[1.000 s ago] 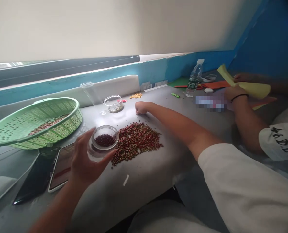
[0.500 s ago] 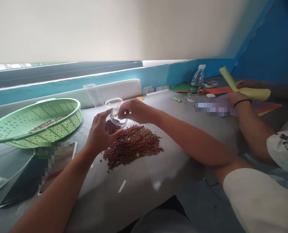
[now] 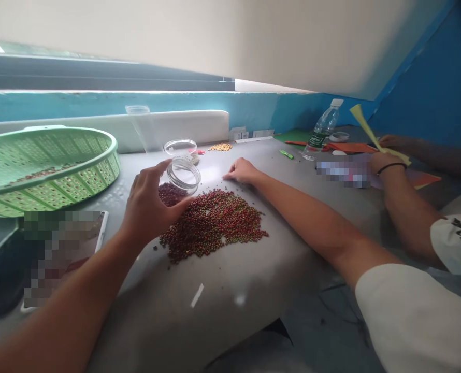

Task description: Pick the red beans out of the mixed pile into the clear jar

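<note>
My left hand [image 3: 147, 207] is wrapped round a small clear jar [image 3: 179, 181] that is tilted toward the far side and holds dark red beans. Just right of it lies a heap of red and green beans [image 3: 215, 220] on the grey table [image 3: 230, 290]. My right hand [image 3: 243, 171] rests on the table beyond the heap, fingers curled down against the surface; whether anything is pinched in them is hidden. A second clear jar [image 3: 181, 148] stands behind the held one.
A green plastic basket [image 3: 47, 166] with some beans sits at the left, a phone [image 3: 59, 248] below it. A tall clear cup [image 3: 139, 127], yellow grains [image 3: 220, 147] and a water bottle [image 3: 321, 129] stand farther back. Another person's arms [image 3: 401, 191] handle yellow paper at the right.
My right hand left the jar's mouth and dropped to the table beyond the bean heap. My left hand keeps the jar, now tilted lower near the heap.
</note>
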`<state>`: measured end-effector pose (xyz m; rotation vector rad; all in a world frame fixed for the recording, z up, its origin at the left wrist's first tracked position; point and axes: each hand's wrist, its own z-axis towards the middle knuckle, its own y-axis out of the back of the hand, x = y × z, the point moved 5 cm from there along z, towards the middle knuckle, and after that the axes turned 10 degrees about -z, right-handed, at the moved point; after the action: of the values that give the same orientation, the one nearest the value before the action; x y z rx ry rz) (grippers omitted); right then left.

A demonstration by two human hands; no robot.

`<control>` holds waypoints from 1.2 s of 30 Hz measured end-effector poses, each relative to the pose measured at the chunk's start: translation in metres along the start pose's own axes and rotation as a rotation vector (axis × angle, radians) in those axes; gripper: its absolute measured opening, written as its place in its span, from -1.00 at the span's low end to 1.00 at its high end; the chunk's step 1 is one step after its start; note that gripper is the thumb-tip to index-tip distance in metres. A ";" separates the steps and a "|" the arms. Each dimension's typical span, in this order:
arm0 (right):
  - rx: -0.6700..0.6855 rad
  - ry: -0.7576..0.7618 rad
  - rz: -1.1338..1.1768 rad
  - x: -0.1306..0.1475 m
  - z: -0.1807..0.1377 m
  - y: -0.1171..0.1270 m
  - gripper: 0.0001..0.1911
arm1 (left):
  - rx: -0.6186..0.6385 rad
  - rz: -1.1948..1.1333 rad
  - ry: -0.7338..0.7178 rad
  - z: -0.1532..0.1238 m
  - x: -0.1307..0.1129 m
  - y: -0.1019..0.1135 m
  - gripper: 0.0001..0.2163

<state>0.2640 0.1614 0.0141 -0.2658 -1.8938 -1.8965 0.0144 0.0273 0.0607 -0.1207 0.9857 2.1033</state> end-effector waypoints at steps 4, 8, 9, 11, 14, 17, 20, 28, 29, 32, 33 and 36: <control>-0.149 0.116 0.070 0.033 -0.029 0.021 -0.69 | 0.024 0.001 -0.019 0.000 -0.001 0.000 -0.24; -0.284 0.594 0.264 0.089 -0.071 0.044 -0.74 | 0.054 -0.019 -0.056 -0.001 -0.006 -0.006 -0.25; -0.258 0.665 0.253 0.098 -0.079 0.047 -0.78 | 0.058 -0.024 -0.065 -0.002 -0.007 -0.007 -0.25; -0.253 0.701 0.213 0.102 -0.091 0.055 -0.81 | 0.058 -0.026 -0.070 -0.003 -0.007 -0.009 -0.25; -0.243 0.584 0.147 0.084 -0.101 0.072 -0.79 | 0.029 -0.006 -0.037 -0.002 -0.004 -0.007 -0.24; 0.351 0.546 -0.017 0.058 -0.116 0.053 -0.76 | 0.006 0.016 0.003 -0.001 0.001 -0.006 -0.23; 0.521 0.492 -0.106 0.037 -0.124 0.037 -0.68 | 0.012 0.022 0.019 0.000 0.000 -0.006 -0.24; 0.509 0.606 -0.074 0.050 -0.117 0.010 -0.87 | 0.070 0.060 -0.013 -0.003 -0.013 -0.012 -0.24; 0.505 0.613 -0.069 0.053 -0.115 0.009 -0.88 | 0.072 0.067 -0.016 -0.004 -0.014 -0.012 -0.24; 0.446 0.604 -0.001 0.065 -0.111 0.008 -0.87 | 0.064 0.090 -0.019 -0.004 -0.014 -0.010 -0.24; 0.419 0.573 0.058 0.068 -0.108 0.007 -0.88 | 0.060 0.098 -0.017 -0.003 -0.014 -0.009 -0.25; 0.389 0.372 0.415 0.069 -0.100 -0.004 -0.90 | 0.038 0.115 0.001 -0.003 -0.012 -0.007 -0.24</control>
<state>0.2190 0.0509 0.0368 -0.1517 -1.7399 -1.1864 0.0266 0.0208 0.0589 -0.0467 1.0545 2.1876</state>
